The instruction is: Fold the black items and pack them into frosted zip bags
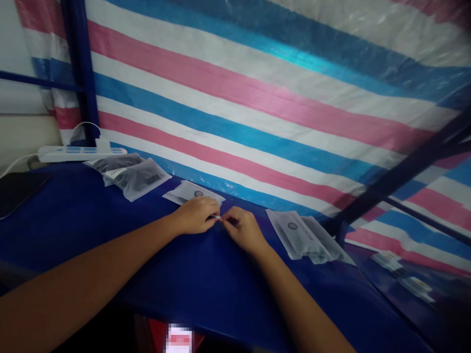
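Dead ahead at twelve o'clock, over the blue table point(221, 284), my left hand point(198, 214) and right hand point(241, 226) meet, both pinching a small white piece point(218, 217)! From it, a frosted pouch point(190, 190) lies between ten and eleven, more pouches point(300, 235) at three.

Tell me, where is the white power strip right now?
In the head view, the white power strip lies toward the left, along the far edge of the table, by the blue post, just behind the left-hand pouches.
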Tool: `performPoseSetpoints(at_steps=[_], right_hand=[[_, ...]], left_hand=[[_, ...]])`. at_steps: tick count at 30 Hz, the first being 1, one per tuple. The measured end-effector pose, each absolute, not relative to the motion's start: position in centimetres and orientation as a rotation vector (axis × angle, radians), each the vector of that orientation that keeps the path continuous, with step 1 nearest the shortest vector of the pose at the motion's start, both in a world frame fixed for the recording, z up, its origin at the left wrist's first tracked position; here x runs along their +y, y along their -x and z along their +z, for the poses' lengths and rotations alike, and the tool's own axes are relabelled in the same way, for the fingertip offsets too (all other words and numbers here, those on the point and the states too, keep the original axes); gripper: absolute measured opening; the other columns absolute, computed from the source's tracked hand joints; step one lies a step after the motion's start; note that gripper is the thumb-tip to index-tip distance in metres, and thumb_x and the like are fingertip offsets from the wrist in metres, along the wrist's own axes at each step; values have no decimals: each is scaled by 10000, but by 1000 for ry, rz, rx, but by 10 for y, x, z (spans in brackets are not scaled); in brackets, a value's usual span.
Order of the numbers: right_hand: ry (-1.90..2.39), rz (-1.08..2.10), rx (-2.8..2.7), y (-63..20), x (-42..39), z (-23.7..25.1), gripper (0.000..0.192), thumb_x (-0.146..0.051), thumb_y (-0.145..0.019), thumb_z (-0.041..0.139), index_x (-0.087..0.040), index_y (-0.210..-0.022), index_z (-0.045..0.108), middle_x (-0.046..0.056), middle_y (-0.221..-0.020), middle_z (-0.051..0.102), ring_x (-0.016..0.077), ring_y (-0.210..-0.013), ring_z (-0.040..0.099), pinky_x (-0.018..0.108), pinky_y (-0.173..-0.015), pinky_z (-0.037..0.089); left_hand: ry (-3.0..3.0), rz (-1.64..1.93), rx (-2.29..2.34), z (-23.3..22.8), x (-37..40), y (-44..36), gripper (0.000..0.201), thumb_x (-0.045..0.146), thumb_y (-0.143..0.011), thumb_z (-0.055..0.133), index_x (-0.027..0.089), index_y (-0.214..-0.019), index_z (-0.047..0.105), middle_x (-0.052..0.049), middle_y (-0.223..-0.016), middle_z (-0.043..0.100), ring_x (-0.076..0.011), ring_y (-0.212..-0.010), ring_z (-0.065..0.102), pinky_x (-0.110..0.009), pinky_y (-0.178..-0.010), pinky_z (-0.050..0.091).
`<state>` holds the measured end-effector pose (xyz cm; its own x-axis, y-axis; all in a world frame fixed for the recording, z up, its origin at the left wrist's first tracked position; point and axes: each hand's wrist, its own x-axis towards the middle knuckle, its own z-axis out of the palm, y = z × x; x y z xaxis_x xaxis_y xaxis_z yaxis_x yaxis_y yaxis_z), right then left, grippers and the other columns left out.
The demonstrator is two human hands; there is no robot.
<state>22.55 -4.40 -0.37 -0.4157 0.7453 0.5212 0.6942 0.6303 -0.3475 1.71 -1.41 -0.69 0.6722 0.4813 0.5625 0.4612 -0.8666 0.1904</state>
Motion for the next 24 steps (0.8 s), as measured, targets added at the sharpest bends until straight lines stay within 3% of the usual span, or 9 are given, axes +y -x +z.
performPoseSetpoints(at_steps=[17, 24], right_hand=[[1139, 69, -2205, -226, -46, 1, 106, -140, -833, 635, -220, -791, 691, 13, -785, 668, 153, -715, 606, 279, -672, 445], [1198, 19, -2170, -237, -41, 3, 77, -166, -837, 634, -213, -785, 667, 16, -786, 659, 157, -708, 601, 280, -649, 436]], left_hand=[[-2967, 967, 807, -3, -14, -19, 98, 214, -885, 553, 194, -900, 648, -28, -885, 667, -185, -833, 593, -347, -797, 402], [-2983, 1007, 912, -3, -8, -14, 125, 240, -924, 532, 190, -887, 641, -41, -935, 680, -198, -908, 606, -357, -839, 404]])
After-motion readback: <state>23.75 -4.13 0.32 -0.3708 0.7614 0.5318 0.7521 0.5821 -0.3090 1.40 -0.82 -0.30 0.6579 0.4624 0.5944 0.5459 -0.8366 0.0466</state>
